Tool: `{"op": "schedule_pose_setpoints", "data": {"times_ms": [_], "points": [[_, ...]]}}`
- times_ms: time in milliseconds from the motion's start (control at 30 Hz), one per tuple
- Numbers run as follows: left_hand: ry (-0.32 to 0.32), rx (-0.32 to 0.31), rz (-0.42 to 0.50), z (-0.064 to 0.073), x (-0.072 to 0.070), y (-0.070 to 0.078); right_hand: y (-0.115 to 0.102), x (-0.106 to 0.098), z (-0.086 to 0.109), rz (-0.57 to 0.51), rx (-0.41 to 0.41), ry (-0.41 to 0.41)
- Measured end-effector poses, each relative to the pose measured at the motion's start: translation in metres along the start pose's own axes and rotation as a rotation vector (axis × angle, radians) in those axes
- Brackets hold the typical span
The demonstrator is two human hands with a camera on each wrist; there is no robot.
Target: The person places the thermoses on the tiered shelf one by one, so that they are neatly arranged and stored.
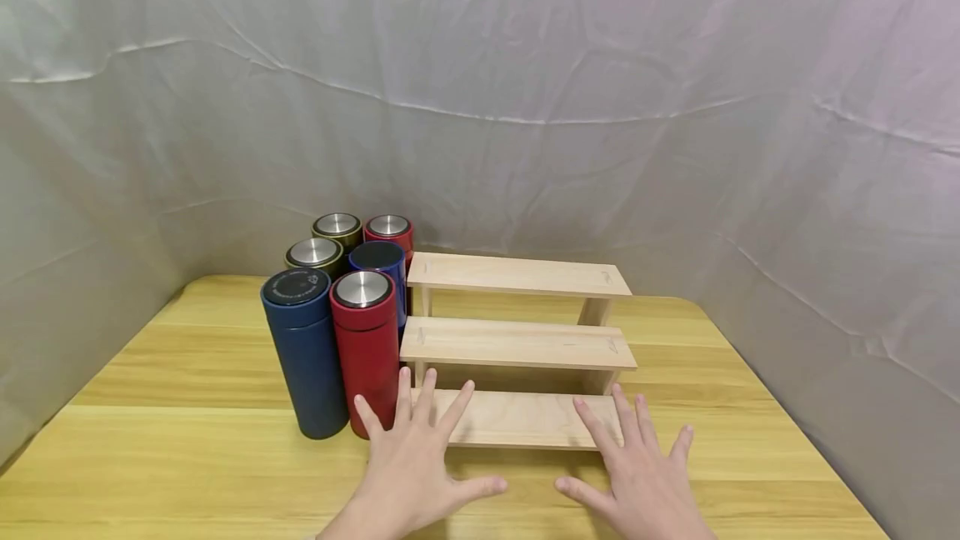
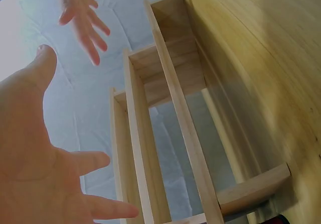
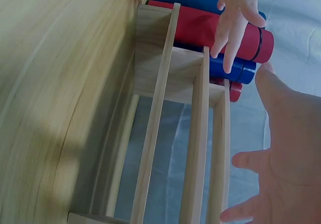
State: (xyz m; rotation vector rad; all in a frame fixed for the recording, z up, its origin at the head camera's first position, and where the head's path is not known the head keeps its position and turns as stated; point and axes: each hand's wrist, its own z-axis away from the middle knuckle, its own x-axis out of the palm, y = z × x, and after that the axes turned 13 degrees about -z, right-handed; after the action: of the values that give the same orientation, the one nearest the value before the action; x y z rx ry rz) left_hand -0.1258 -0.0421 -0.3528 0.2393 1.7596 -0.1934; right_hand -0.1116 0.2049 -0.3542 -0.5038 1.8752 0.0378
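- Set on the bench point(image 1: 187, 457), before the grey cloth point(image 1: 487, 148): a three-tier wooden shelf point(image 1: 517, 344), just right of the front red flask point(image 1: 366, 357).
- Left grip point(image 1: 412, 465): spread wide, fingers splayed, nothing held; poised before the shelf's left half.
- Right grip point(image 1: 645, 473): equally wide, likewise with nothing held; poised before the right half. Apparently clear of the wood in both wrist views.
- Likely trouble: a leftward shove on the shelf, perhaps knocking the front red flask into its neighbours.
- Also possible: a sideways sweep of the left grip, so near that flask, toppling something tall and narrow.
- Another risk: uneven pushing from both sides, skewing the shelf on the bench.
- Flasks counted: six, upright, in three pairs. Two blue, front point(image 1: 307, 357) and middle point(image 1: 378, 261); two red, front and rear point(image 1: 388, 227); two olive-gold, middle point(image 1: 313, 253) and rear point(image 1: 337, 225), with lower parts hidden.
- Shelf counted: one, with three boards. Grips: two.
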Motion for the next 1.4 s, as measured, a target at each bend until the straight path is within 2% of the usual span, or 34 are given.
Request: {"op": "schedule_pose_setpoints", "data": {"times_ms": [133, 333, 567, 800, 1067, 1267, 1400], "points": [[-0.004, -0.007, -0.002, -0.001, 0.000, -0.002, 0.003, 0.000, 0.000, -0.014, 0.015, -0.015], [0.030, 0.003, -0.004, -0.001, 0.003, -0.005, 0.007, 0.001, 0.000, -0.029, 0.028, -0.030], [0.074, 0.024, 0.024, -0.001, 0.004, -0.009, 0.011, 0.002, 0.000, -0.044, 0.025, -0.022], [0.089, 0.046, 0.047, -0.001, 0.004, -0.012, 0.017, 0.004, 0.000, -0.076, 0.018, -0.009], [0.223, 0.085, 0.096, 0.000, 0.004, -0.015, 0.027, 0.007, 0.001, -0.171, -0.012, 0.029], [0.273, 0.088, 0.176, 0.000, 0.005, -0.020, 0.033, 0.008, -0.002, -0.242, -0.008, 0.025], [0.294, 0.110, 0.250, 0.001, 0.005, -0.024, 0.040, 0.008, -0.005, -0.312, 0.023, 0.035]]}}
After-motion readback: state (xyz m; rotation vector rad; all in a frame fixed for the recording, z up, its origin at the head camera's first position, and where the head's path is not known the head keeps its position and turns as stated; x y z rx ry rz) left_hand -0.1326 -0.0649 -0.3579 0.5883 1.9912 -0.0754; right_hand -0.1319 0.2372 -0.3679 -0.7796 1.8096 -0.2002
